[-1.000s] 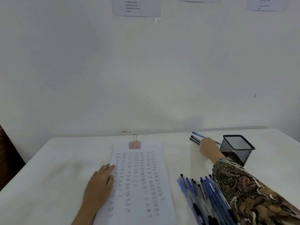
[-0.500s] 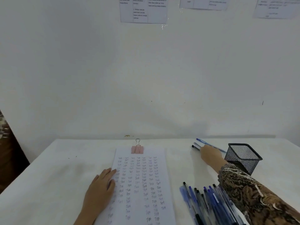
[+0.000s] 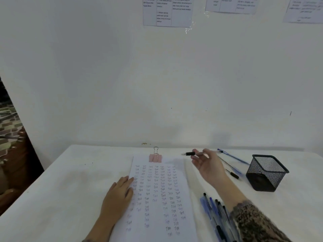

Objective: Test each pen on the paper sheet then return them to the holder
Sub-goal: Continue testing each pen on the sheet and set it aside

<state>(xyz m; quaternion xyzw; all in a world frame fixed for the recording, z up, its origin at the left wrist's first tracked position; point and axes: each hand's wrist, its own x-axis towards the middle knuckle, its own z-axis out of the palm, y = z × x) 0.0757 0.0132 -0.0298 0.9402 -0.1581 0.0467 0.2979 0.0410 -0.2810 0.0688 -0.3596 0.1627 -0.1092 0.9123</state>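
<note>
A white paper sheet [image 3: 157, 198] covered in small handwritten marks lies in front of me, held at its top by a pink binder clip [image 3: 155, 157]. My left hand [image 3: 118, 194] lies flat on the sheet's left edge. My right hand [image 3: 208, 167] is raised beside the sheet's top right corner and pinches a black-capped pen [image 3: 190, 153] in its fingertips, the pen level and pointing left. The black mesh holder [image 3: 266, 172] stands to the right; I see no pens in it. A few pens [image 3: 232, 157] lie between my hand and the holder.
A pile of several blue and black pens [image 3: 216, 213] lies near the table's front edge, right of the sheet and partly under my patterned sleeve [image 3: 253, 224]. The white table [image 3: 70, 189] ends against a white wall with taped notes [image 3: 167, 11].
My right hand lifted one pen from the group by the holder and carried it left toward the sheet. The left hand stayed on the paper. The camera tilted slightly.
</note>
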